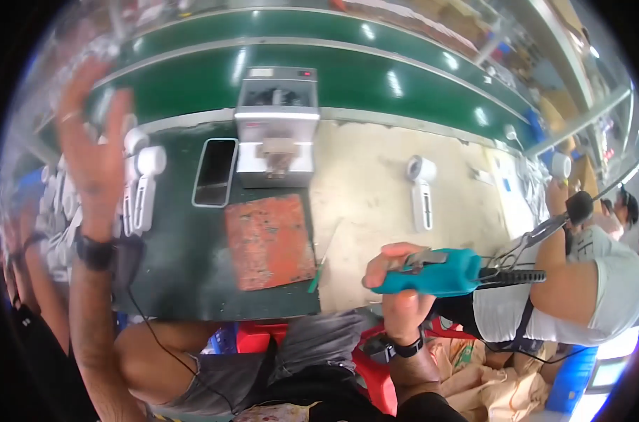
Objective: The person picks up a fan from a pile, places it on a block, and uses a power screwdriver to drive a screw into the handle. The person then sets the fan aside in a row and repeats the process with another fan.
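Observation:
My right hand [404, 292] is closed around a teal electric screwdriver [439, 273], held over the near edge of the table, its black cord end pointing right. On the pale mat beyond it lies a white handheld fan [422, 200], apart from the hand. At the far left my left hand [94, 151] is raised with its fingers spread, somewhat blurred, holding nothing that shows. It is nearest to several white handheld fans [147, 186], partly hidden behind the hand and wrist.
A grey screw feeder [277, 151] stands at the table's back middle. Near it lie a phone [215, 172], a worn red pad [270, 243] and a thin green stick [318, 274]. A green conveyor [348, 77] runs behind. Other people sit close on both sides.

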`<action>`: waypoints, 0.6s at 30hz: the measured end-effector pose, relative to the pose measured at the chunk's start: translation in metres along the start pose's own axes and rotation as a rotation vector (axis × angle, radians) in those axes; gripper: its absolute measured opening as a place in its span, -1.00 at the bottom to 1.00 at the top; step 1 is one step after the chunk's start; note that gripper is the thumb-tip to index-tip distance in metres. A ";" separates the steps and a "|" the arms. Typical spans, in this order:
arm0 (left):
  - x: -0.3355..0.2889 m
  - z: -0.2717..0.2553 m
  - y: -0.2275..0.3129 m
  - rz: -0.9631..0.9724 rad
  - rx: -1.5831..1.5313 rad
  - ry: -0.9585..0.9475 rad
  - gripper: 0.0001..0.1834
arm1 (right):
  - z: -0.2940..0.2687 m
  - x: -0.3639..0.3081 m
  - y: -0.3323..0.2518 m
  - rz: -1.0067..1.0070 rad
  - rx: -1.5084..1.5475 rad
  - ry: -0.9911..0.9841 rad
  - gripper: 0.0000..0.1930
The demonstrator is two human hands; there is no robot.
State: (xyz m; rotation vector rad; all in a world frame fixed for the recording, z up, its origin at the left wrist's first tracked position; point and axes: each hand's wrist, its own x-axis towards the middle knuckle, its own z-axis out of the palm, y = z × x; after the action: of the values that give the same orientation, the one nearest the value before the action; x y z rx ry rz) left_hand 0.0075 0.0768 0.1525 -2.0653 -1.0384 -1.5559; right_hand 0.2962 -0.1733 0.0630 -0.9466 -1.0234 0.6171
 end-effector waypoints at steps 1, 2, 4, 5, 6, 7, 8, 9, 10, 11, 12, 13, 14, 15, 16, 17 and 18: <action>0.007 0.028 0.047 -0.032 -0.332 -0.100 -0.69 | -0.008 -0.004 -0.011 0.099 -0.084 0.034 -0.24; 0.008 0.042 0.094 -0.082 -0.428 -0.424 -0.76 | -0.011 -0.008 -0.019 0.202 -0.146 0.057 -0.12; -0.029 0.108 0.153 -0.057 -0.877 -0.501 -0.80 | -0.008 -0.015 -0.021 0.196 -0.121 0.078 -0.13; -0.043 0.135 0.180 -0.001 -0.819 -0.618 -0.68 | -0.009 -0.016 -0.024 0.189 -0.108 0.096 -0.13; -0.057 0.156 0.209 -0.016 -0.812 -0.766 -0.61 | -0.016 -0.017 -0.028 0.197 -0.098 0.044 -0.14; -0.074 0.178 0.234 -0.040 -0.801 -0.856 -0.54 | -0.020 -0.019 -0.029 0.197 -0.104 0.049 -0.14; -0.083 0.194 0.252 -0.062 -0.782 -0.942 -0.47 | -0.019 -0.019 -0.033 0.207 -0.113 0.060 -0.14; -0.086 0.205 0.265 -0.061 -0.781 -0.935 -0.47 | -0.018 -0.019 -0.038 0.215 -0.124 0.066 -0.15; -0.092 0.216 0.282 -0.099 -0.654 -1.038 -0.36 | -0.024 -0.022 -0.041 0.226 -0.115 0.068 -0.16; -0.093 0.222 0.294 -0.132 -0.525 -1.142 -0.24 | -0.030 -0.025 -0.042 0.230 -0.124 0.079 -0.16; -0.090 0.228 0.298 -0.137 -0.533 -1.306 -0.11 | -0.035 -0.028 -0.043 0.209 -0.124 0.085 -0.16; -0.093 0.231 0.302 -0.137 -0.533 -1.309 -0.11 | -0.038 -0.030 -0.043 0.188 -0.119 0.088 -0.16; -0.099 0.234 0.305 -0.184 -0.514 -1.274 -0.21 | -0.039 -0.031 -0.044 0.197 -0.125 0.092 -0.17; -0.104 0.236 0.304 -0.233 -0.489 -1.236 -0.31 | -0.039 -0.031 -0.045 0.198 -0.119 0.091 -0.17; -0.110 0.237 0.299 -0.236 -0.476 -1.236 -0.31 | -0.037 -0.030 -0.046 0.197 -0.135 0.106 -0.16; -0.110 0.234 0.294 -0.223 -0.544 -1.152 -0.41 | -0.038 -0.029 -0.046 0.195 -0.154 0.123 -0.16; -0.111 0.229 0.285 -0.211 -0.605 -1.067 -0.50 | -0.038 -0.029 -0.045 0.211 -0.177 0.132 -0.15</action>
State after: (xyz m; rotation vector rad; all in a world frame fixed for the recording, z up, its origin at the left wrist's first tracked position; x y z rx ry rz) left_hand 0.3554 -0.0002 0.0144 -3.4670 -1.1911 -0.8002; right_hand 0.3195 -0.2320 0.0824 -1.2460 -0.8773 0.6362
